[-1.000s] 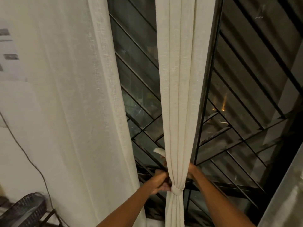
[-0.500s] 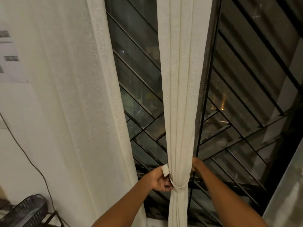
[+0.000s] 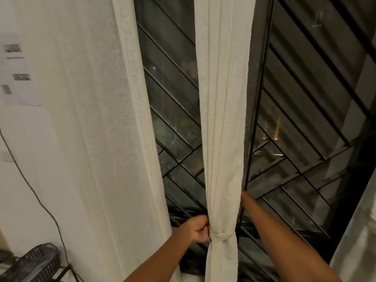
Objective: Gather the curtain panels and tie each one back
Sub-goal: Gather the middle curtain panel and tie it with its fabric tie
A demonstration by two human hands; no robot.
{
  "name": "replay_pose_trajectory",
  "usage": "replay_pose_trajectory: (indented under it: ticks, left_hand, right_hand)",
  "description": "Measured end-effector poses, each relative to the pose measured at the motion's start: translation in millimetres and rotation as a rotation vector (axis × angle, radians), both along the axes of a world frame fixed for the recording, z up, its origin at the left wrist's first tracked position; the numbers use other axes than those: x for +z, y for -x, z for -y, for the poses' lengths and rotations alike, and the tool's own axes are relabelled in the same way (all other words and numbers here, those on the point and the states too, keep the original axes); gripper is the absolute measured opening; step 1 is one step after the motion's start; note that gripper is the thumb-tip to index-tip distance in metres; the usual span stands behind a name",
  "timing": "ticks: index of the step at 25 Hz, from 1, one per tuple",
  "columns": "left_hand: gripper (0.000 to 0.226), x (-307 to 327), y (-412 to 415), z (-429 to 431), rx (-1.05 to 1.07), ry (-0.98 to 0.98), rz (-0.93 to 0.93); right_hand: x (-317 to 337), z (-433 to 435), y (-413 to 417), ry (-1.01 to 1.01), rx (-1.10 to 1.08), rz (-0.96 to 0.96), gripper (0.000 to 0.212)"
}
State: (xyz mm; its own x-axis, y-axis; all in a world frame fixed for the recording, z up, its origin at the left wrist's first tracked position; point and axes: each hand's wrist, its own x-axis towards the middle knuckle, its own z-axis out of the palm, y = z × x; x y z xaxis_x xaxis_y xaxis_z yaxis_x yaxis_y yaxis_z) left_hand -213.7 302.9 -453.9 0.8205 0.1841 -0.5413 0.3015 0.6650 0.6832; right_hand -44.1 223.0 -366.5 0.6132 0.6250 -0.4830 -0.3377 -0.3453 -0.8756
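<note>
As tieback [image 3: 222,235] flattened, L hand [image 3: 198,228] pinches it.

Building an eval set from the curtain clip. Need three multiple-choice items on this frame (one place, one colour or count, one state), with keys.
1. Where in the view is the dark basket?
A lower left
B upper right
C centre

2. What colour is the tie band?
A red
B cream
C black

3. How does the left curtain panel hang?
A knotted
B loose, with no band
C rolled up

Key:
1 A, it sits in the bottom left corner.
2 B, it matches the gathered middle panel that it circles.
3 B, it falls straight and nothing is round it.
</note>
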Motion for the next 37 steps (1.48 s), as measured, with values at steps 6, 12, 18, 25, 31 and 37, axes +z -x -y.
replay_pose_trajectory:
  ticks: [6,12,18,25,31,37]
  left_hand:
    - [0.021,0,-1,4,0.149,-0.039,-0.133]
    - [0.011,-7,11,-4,0.238,0.058,0.119]
    - [0.022,-21,10,2,0.344,-0.421,0.022]
    - [0.012,-26,-3,17,0.402,-0.602,-0.048]
    - [0.040,-20,-23,12,0.336,-1.042,-0.144]
    - [0.018,12,-25,15,0.468,-0.696,0.214]
  right_hand:
    - [-3,6,12,0.171,0.246,0.160,0.024]
    - [-22,17,11,-0.218,0.089,0.141,0.042]
    - [-60,25,49,-0.450,-0.523,0.115,0.053]
    - [-103,21,94,-0.457,-0.321,0.125,0.049]
    - [-90,20,94,-0.382,-0.141,0.322,0.050]
    - [-75,16,76,-0.504,-0.257,0.317,0.020]
